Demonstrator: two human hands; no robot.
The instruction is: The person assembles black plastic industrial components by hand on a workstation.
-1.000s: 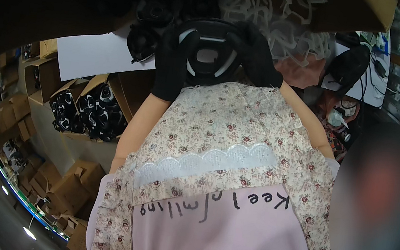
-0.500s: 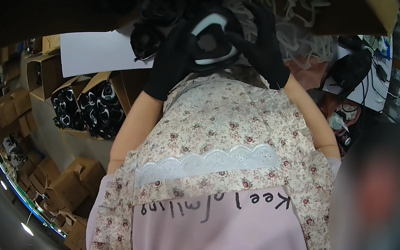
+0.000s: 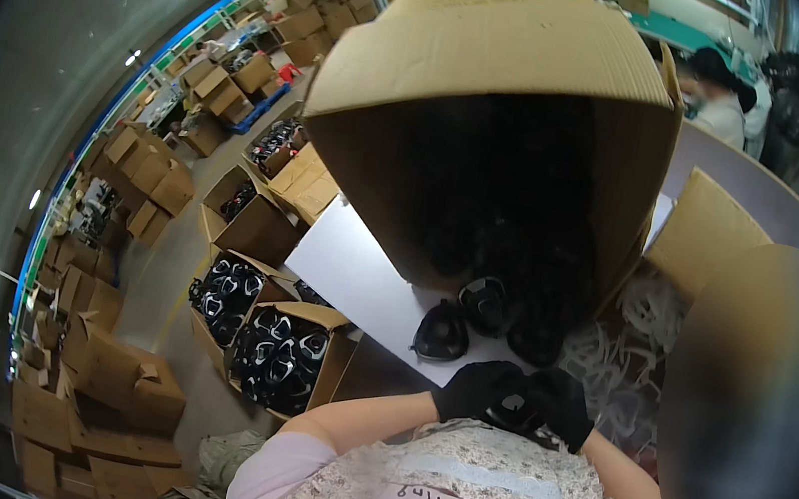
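Note:
Both of my hands wear black gloves and are close together in front of my flowered apron. My left hand (image 3: 477, 391) is closed round one side of a black mask-shaped part (image 3: 512, 406) with pale trim. My right hand (image 3: 561, 405) grips its other side. The fingers hide most of this part. Just beyond my hands, on the white table (image 3: 356, 269), lie similar black mask-shaped parts (image 3: 441, 332). More of them sit in the mouth of a big carton (image 3: 487, 44) lying on its side, its inside dark.
Translucent white frame-like pieces (image 3: 610, 373) lie in a heap right of my hands, beside a cardboard flap (image 3: 709, 235). Cartons of black-and-silver parts (image 3: 284, 361) stand left of the table. Another person (image 3: 721, 105) is at the far right. A blurred shape covers the right edge.
My view has lifted and swung, bringing the big carton and the room into sight. My right hand, fingers spread earlier, has closed on the part, and both hands have come together.

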